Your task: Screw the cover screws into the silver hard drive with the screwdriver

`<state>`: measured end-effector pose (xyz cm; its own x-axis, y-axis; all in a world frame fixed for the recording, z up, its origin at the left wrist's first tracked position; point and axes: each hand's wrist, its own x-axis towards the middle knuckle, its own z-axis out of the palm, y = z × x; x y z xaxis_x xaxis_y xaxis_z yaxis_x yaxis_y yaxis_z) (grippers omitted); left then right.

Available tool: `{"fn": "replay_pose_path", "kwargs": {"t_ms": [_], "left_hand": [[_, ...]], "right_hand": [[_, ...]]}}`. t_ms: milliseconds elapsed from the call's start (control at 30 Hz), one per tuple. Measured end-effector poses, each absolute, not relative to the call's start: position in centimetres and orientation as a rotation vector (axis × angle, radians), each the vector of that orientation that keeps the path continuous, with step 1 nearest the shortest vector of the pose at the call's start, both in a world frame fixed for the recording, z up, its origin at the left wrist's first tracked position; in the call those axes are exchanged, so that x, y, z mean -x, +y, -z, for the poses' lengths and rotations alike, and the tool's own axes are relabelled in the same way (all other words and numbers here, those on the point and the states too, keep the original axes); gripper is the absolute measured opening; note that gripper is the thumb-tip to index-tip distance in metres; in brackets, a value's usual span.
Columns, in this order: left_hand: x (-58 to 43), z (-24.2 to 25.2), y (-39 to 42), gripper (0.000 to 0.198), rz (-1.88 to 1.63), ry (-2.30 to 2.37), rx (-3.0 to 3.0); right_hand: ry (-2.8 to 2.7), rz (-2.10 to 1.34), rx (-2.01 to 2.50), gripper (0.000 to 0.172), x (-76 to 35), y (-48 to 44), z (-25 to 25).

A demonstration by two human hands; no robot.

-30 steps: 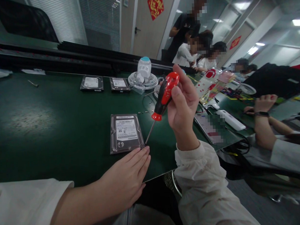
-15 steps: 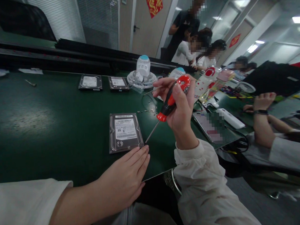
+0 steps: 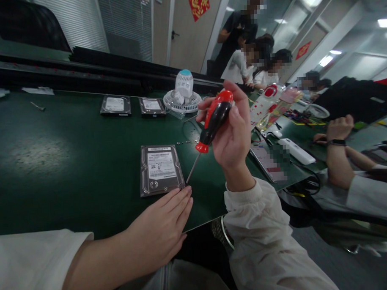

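Note:
A hard drive [image 3: 161, 165] lies label up on the green table. My left hand [image 3: 162, 220] steadies its near right corner, with straight fingers pressed together at the fingertips and the thumb lower down. In my right hand [image 3: 233, 135] is a red and black screwdriver [image 3: 214, 121], fingers and thumb around its handle. The screwdriver leans, its shaft running down to that corner beside my left fingertips. What the tip meets is too small to make out. Several small screws [image 3: 187, 142] lie beyond the drive, partly behind the screwdriver and my right hand.
Two more hard drives [image 3: 115, 105] [image 3: 152, 106] lie toward the back. Beside them is a white fan [image 3: 184, 88]. To the right are a phone [image 3: 267, 162], a white oblong device [image 3: 297, 151] and a co-worker's forearm [image 3: 340, 157]. The table's near edge [image 3: 205, 224] runs below my hands.
The screwdriver handle has turned in my right hand, showing more black, and has shifted slightly left. My right fingers are raised more around it. My left hand and the drive stay in place.

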<state>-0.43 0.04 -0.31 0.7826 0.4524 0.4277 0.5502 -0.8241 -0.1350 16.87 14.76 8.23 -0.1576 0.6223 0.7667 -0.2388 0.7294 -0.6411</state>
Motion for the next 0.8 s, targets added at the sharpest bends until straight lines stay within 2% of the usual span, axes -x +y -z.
{"fn": "replay_pose_path", "kwargs": {"t_ms": [267,467,800], "left_hand": [[0.46,0.25,0.01,0.059,0.566,-0.78,2.724],[0.43,0.18,-0.03,0.056,0.561,-0.782,2.704],[0.41,0.27,0.15,0.057,0.575,-0.764,2.712]], "right_hand": [[-1.549,-0.703,0.335,0.019,-16.78,14.59,-8.39],[-1.515,-0.798,0.321,0.025,-16.89,14.57,-8.39],[-1.523,-0.733,0.206,0.018,-16.44,15.07,-8.19]]}}
